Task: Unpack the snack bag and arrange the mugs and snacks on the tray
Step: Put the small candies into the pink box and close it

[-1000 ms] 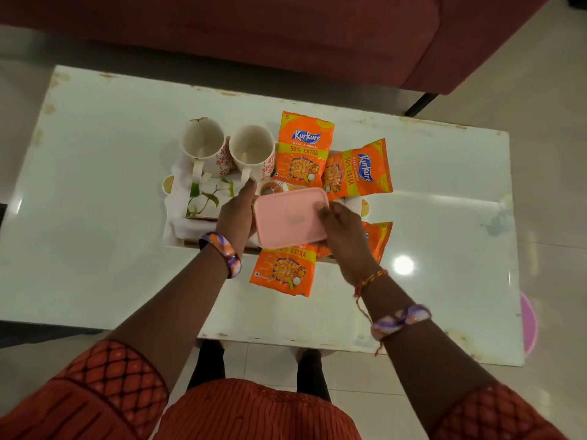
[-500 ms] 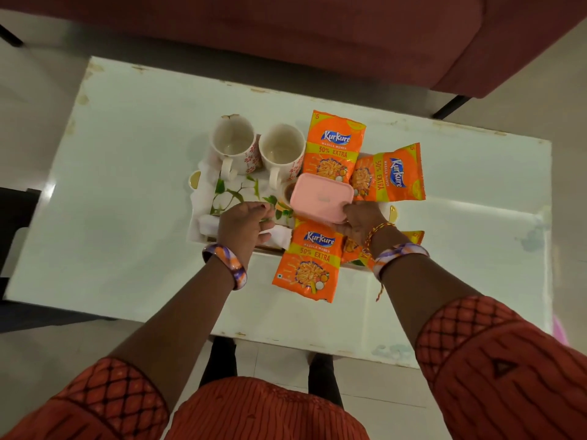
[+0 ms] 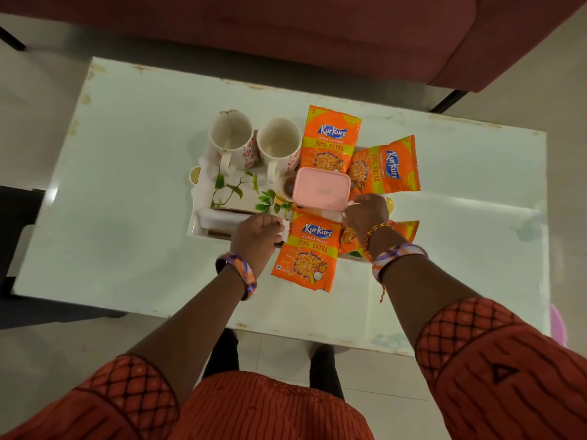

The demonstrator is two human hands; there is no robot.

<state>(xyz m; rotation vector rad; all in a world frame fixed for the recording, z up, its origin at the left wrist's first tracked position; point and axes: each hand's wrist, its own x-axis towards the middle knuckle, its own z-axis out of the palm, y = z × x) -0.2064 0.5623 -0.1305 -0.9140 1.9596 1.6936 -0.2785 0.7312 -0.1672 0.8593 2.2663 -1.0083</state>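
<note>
Tray [image 3: 203, 198], white with leaf print, gripped at its near edge by both curled hands [image 3: 259, 231].

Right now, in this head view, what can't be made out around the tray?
- Fourth snack packet: mostly hidden under the right hand.
- Pink box: lid on, contents hidden.
- Small round thing beside it: partly covered by the box, unclear.
- Left hand: fingers curled at the tray edge; grip hidden.

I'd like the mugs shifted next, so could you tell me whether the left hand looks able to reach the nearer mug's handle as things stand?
Probably yes: the left hand rests at the tray's near edge, and only bare tray lies between it and the mug, whose handle points toward the person.
</note>
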